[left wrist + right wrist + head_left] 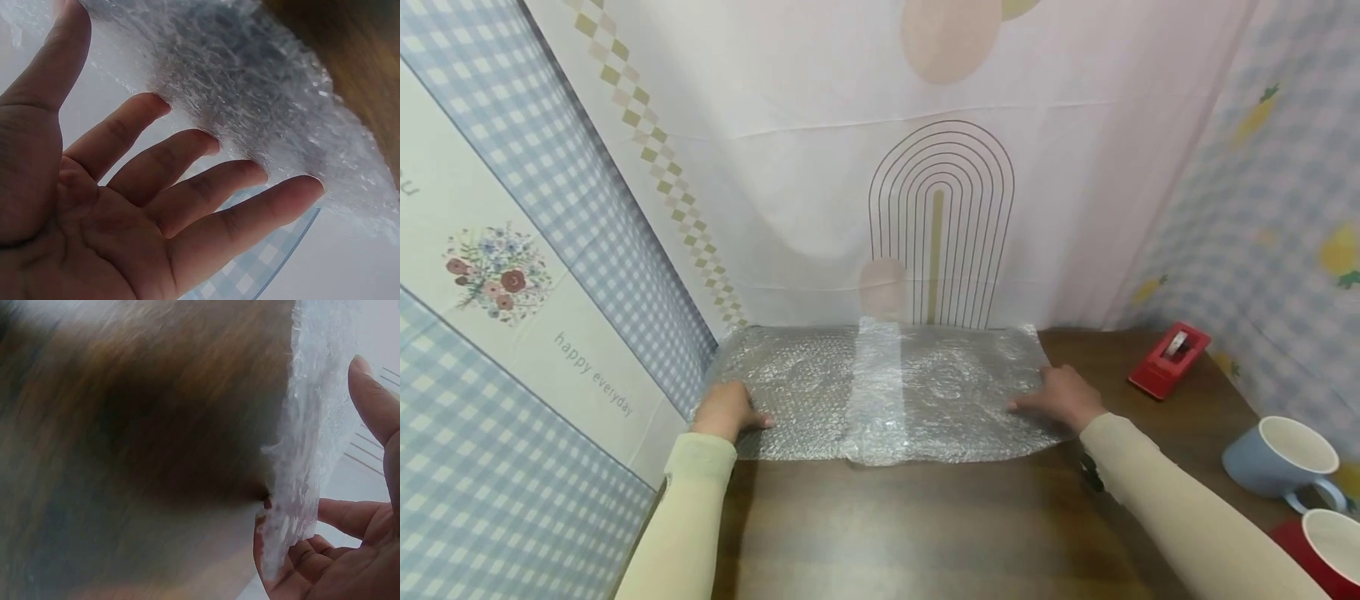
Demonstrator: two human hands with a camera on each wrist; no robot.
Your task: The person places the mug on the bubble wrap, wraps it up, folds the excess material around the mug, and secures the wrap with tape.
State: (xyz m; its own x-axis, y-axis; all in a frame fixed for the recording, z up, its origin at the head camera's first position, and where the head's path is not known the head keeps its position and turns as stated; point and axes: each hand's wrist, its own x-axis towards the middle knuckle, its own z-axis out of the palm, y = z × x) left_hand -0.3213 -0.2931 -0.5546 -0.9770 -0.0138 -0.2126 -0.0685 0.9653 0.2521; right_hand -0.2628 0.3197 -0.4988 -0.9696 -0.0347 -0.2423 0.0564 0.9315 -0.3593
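A wide piece of clear bubble wrap [955, 392] lies across the back of the wooden table, with a paler, whiter band [877, 383] running front to back down its middle. At its left end is my left hand [727, 410], thumb pointing inward over the wrap. The left wrist view shows the fingers [231, 219] spread and nearly straight, tips touching the wrap's edge. My right hand [1063, 397] is at the right end, its thumb held apart. In the right wrist view its other fingers [312, 556] lie around the wrap's edge, partly hidden by it.
A red tape dispenser [1170, 360] stands at the back right of the table [917, 533]. Nearer, at the right, are a blue mug [1262, 458] and a red mug [1307, 554]. Printed cloths [797, 167] hang behind and on both sides.
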